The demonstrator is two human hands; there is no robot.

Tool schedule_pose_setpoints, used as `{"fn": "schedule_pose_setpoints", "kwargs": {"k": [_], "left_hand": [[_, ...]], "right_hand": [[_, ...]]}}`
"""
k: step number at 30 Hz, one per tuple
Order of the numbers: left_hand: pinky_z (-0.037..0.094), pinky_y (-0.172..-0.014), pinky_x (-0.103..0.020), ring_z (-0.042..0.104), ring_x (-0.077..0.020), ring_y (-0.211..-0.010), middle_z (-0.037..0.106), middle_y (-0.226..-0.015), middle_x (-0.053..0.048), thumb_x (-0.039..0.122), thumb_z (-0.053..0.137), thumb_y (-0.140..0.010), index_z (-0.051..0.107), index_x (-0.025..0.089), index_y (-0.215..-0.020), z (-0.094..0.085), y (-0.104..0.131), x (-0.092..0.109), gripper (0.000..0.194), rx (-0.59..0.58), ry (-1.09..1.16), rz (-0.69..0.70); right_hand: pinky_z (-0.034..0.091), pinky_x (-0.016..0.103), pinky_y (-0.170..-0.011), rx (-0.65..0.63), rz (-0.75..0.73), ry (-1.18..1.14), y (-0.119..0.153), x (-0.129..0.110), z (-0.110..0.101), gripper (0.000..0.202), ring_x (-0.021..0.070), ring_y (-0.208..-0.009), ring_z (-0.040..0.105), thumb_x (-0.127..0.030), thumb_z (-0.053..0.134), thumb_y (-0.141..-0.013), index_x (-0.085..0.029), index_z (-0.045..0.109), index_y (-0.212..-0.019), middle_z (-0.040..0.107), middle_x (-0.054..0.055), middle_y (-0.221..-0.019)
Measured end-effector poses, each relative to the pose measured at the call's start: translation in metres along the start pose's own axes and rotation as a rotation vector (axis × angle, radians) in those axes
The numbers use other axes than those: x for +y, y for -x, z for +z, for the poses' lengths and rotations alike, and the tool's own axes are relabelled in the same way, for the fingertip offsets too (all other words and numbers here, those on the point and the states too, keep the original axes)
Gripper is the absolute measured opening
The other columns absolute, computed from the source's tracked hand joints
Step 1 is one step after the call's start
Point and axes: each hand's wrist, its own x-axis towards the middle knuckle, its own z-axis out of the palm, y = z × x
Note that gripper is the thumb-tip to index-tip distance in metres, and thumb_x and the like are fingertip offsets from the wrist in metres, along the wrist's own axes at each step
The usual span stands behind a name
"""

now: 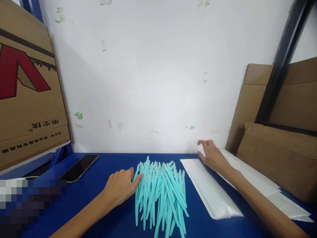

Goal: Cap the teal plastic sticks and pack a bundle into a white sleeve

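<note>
A pile of slim turquoise sticks with paler tips [160, 195], which look like eyebrow razors, lies on the blue table [94, 211]. At the pile's left edge is my left hand [121, 186], its thumb stretched over the nearest sticks and apart from the fingers; nothing shows in its grasp. My right hand [210, 154] hovers empty near the wall, fingers bent and spread from the thumb. Below and left of it lies a long white packet [210, 191], bulging and glossy at its near end. Under the right forearm, more flat white packets [257, 175] are partly hidden.
A phone [79, 168] lies face up at the left. A large printed cardboard box [32, 112] stands beyond it. More cardboard [277, 155] and a dark metal post [277, 72] border the right side. A white wall [153, 82] closes off the back.
</note>
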Motion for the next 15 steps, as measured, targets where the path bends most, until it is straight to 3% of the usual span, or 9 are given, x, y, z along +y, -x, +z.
{"fn": "schedule_pose_setpoints", "kwargs": {"k": [8, 15], "left_hand": [[0.034, -0.06, -0.033, 0.064, -0.0333, -0.072, 0.067, -0.078, -0.015, 0.072, 0.027, -0.091, 0.06, 0.019, -0.082, 0.009, -0.002, 0.002, 0.064, 0.016, -0.015, 0.031], [0.034, -0.061, -0.033, 0.064, -0.0313, -0.071, 0.067, -0.076, -0.012, 0.061, 0.034, -0.092, 0.056, 0.021, -0.079, 0.005, -0.003, -0.001, 0.048, -0.012, 0.015, 0.033]], "right_hand": [[0.05, 0.044, -0.084, -0.029, -0.201, -0.09, 0.003, -0.024, -0.007, 0.029, 0.0251, -0.087, 0.062, -0.027, 0.042, -0.096, -0.022, 0.051, -0.123, 0.049, 0.015, -0.125], [0.05, 0.049, -0.091, -0.086, -0.235, -0.147, 0.005, -0.027, -0.001, 0.03, 0.0249, -0.09, 0.065, -0.03, 0.043, -0.096, -0.026, 0.051, -0.124, 0.047, 0.014, -0.135]]}}
